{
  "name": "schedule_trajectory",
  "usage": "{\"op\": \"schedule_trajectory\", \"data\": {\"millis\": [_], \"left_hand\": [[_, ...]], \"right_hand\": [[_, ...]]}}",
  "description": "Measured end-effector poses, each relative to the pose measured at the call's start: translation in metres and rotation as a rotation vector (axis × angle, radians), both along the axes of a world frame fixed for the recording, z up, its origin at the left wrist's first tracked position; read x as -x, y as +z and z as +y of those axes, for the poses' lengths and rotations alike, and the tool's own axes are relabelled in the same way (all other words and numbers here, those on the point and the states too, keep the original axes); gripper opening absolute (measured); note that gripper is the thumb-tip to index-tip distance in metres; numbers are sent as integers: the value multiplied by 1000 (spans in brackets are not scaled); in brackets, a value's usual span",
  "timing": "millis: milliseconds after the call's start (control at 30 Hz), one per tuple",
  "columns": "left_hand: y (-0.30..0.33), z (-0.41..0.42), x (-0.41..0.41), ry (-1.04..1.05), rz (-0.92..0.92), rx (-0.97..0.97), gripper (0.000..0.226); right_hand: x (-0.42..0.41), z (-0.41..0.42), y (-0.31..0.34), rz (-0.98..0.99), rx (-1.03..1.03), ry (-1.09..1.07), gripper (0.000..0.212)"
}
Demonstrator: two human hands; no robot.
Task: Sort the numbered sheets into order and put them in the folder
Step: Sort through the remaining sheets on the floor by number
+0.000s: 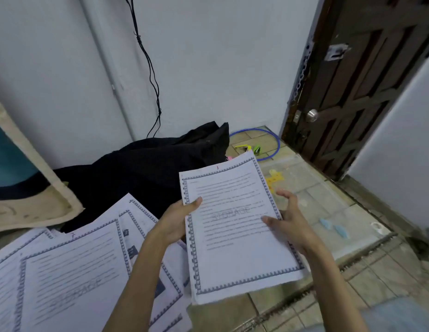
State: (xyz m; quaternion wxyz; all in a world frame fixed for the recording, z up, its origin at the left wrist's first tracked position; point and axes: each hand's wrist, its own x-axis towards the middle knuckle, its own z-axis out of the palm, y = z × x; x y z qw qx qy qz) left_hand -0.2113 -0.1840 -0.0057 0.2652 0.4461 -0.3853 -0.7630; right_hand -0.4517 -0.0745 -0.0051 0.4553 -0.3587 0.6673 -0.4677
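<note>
White printed sheet w/ blue patterned border (pixel 235 226), marked 1 at top, is held above the tiled floor (pixel 381 283): left edge pinched by left hand (pixel 177 221), right edge touched by right hand (pixel 289 218), fingers loose. More bordered sheets (pixel 72 271) are spread at bottom-left, clear plastic folder (pixel 316 202) lying behind.

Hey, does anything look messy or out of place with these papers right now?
Yes. The loose sheets on the floor at lower left lie fanned out and overlapping at different angles, not squared into a pile. The stack held by the left hand and right hand looks fairly even, tilted slightly.
</note>
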Motion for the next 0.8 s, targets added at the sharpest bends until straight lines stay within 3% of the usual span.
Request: {"op": "schedule_trajectory", "data": {"millis": [133,200,300,400,467,567,667,800], "left_hand": [[1,25,58,-155,-174,142,57],[-5,36,98,-164,-202,207,61],[-17,50,151,-139,-287,341,59],[-22,62,172,-180,-470,521,58],[-23,68,177,-214,-510,615,61],[-31,72,179,-249,-668,760,63],[-42,71,169,-445,-1000,886,47],[-52,69,156,-577,-1150,1016,52]], "right_hand": [[61,7,19,301,50,-197,44],[89,2,22,523,14,-262,53],[115,-11,18,702,-40,-237,78],[134,-22,-1,865,-167,-131,62],[138,-23,-17,918,-345,-30,52],[129,-20,-36,920,-588,68,63],[113,-9,-51,1073,-545,54,68],[99,1,-60,1196,-524,8,71]]}}
